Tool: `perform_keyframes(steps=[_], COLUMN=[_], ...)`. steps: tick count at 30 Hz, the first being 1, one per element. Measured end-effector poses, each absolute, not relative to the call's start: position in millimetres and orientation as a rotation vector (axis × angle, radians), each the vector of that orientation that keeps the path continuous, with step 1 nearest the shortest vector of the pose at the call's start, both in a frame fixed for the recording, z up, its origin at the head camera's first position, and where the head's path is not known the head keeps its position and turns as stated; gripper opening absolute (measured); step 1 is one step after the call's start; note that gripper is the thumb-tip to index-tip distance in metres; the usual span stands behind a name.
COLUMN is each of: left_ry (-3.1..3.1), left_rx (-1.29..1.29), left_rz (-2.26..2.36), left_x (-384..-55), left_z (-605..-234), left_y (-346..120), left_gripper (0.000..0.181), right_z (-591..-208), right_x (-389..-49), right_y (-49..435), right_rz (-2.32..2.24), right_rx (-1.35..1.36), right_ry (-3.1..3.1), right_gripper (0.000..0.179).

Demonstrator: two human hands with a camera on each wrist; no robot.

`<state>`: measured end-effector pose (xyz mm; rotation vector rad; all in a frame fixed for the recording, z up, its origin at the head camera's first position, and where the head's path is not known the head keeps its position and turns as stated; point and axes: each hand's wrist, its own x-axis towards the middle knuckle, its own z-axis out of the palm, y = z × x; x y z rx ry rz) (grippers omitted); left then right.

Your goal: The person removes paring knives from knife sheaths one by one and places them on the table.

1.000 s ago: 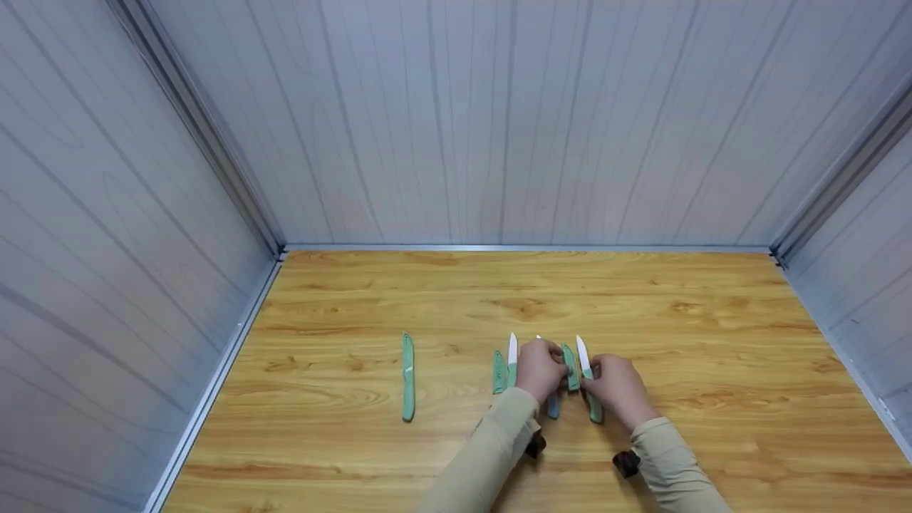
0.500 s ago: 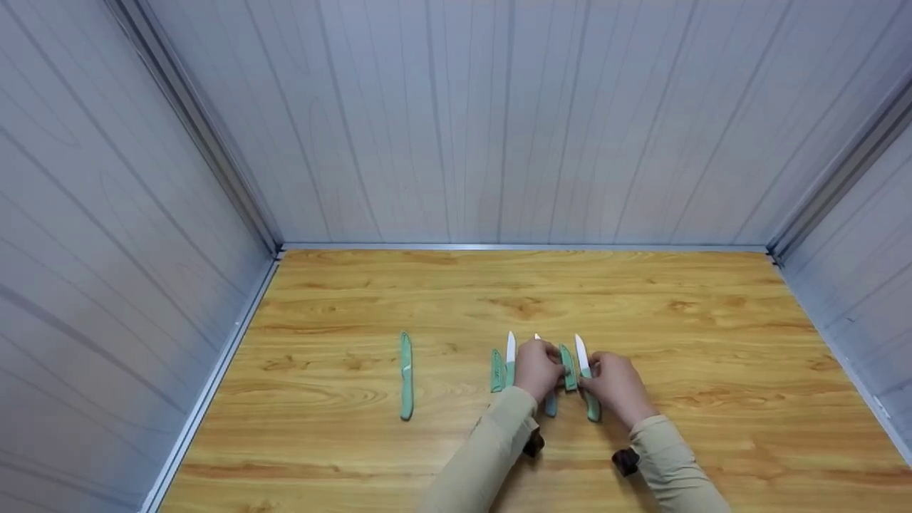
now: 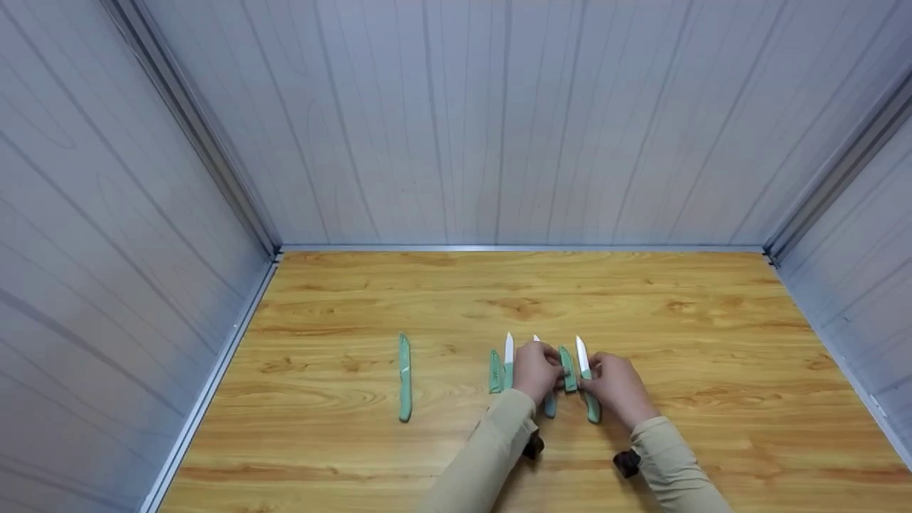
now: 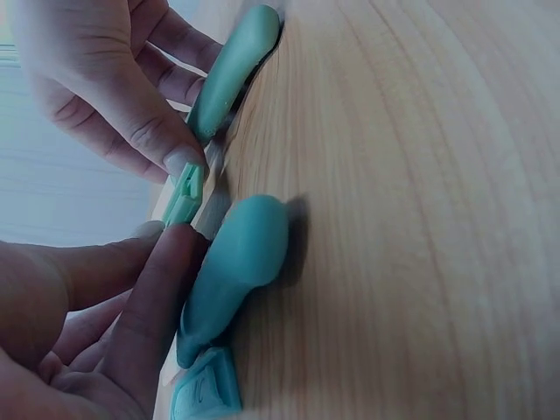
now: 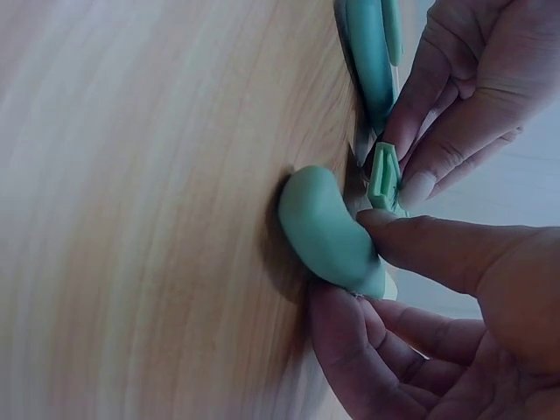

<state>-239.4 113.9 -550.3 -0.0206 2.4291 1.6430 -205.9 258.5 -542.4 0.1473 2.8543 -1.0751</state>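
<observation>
My left hand pinches a small green knife sheath between thumb and finger, its opening visible in the right wrist view. My right hand holds a paring knife with a bare white blade and green handle, its thumb close to the sheath; contact there is unclear. The knife lies on the table, blade pointing away. Under my left hand sits a knife with a bluer handle, mostly hidden in the head view. Left of that hand lie another white-bladed knife and a loose green sheath.
A knife in its green sheath lies apart on the left of the wooden table. Pale panel walls enclose the table at the back and both sides. A dark wrist camera sits at the right cuff.
The view has shifted very slightly. Both hands keep the same hold on the sheath and the knife, and the other knives lie as before.
</observation>
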Motion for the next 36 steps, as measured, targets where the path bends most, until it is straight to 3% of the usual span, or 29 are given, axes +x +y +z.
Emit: perform_keyframes(steps=[17, 36], left_ry=[2.511, 2.608], left_rx=[0.004, 0.039], left_rz=[1.558, 1.469], left_x=[-240, -238], left_z=[-553, -548], left_y=[115, 116], left_gripper=[0.012, 0.011], right_z=[-542, -542], right_x=[-202, -196], right_y=[262, 269], right_rz=[-1.078, -1.429], right_rx=[0.117, 0.276], right_ry=[2.828, 2.552], right_gripper=[0.031, 0.031])
